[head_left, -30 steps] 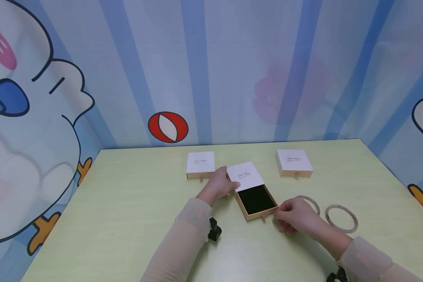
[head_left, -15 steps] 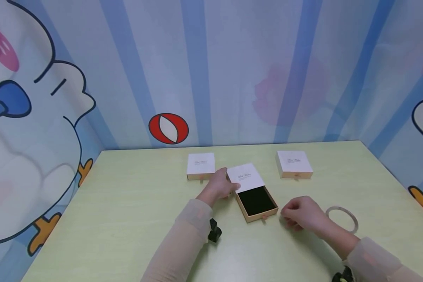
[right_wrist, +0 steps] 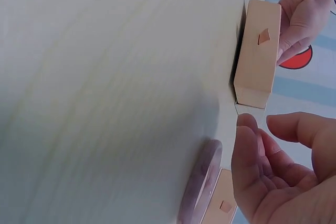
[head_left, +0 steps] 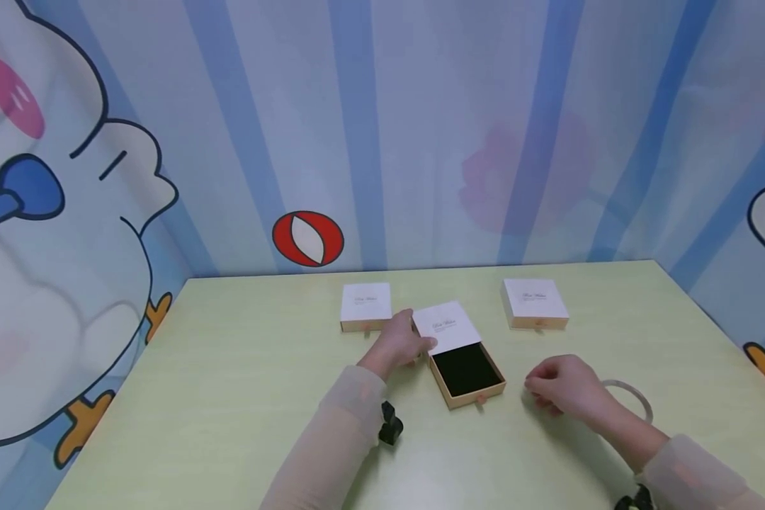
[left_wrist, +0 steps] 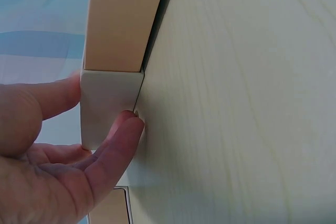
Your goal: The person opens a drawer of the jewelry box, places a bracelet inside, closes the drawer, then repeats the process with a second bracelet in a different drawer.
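Observation:
A white jewellery box with lettering stands mid-table, its tan drawer pulled out toward me to show a dark lining. My left hand grips the white sleeve at its left side, thumb on top; the left wrist view shows fingertips against the sleeve's side wall. To the right of the drawer my right hand hovers low over the table, fingers loosely bent. In the right wrist view a gap separates thumb and fingers, with nothing between them. A pale bangle lies behind that hand, partly hidden by the wrist.
Two more closed white boxes stand farther back, one at the left and one at the right. The pale green table meets a blue striped cartoon backdrop along its far edge.
My right hand has drawn away from the drawer's corner, to the right. One of the two bangles seen earlier is now hidden behind it. The left hand keeps its grip on the sleeve.

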### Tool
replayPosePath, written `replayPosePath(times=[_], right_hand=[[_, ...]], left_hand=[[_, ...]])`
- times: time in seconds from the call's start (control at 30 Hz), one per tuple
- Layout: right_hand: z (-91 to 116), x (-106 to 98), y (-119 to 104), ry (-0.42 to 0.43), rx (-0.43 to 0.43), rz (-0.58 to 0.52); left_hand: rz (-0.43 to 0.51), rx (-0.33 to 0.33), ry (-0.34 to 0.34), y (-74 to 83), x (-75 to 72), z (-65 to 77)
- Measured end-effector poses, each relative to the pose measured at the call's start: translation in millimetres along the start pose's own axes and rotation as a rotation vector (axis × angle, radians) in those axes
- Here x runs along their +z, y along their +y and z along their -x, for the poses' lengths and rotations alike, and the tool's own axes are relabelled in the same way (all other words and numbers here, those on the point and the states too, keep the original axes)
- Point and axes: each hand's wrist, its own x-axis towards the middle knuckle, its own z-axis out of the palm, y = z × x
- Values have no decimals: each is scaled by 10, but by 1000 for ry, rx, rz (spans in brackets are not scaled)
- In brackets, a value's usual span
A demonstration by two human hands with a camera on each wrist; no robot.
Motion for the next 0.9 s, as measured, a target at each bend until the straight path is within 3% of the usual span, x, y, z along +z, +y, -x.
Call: replayPosePath(times=[0.67, 0.9], right_hand=[[-19, -147, 77, 58, 11, 81], [-24, -199, 113, 92, -46, 155]], left_hand=[[5, -1, 3, 0, 14, 4], [11, -9, 0, 2, 7, 9]])
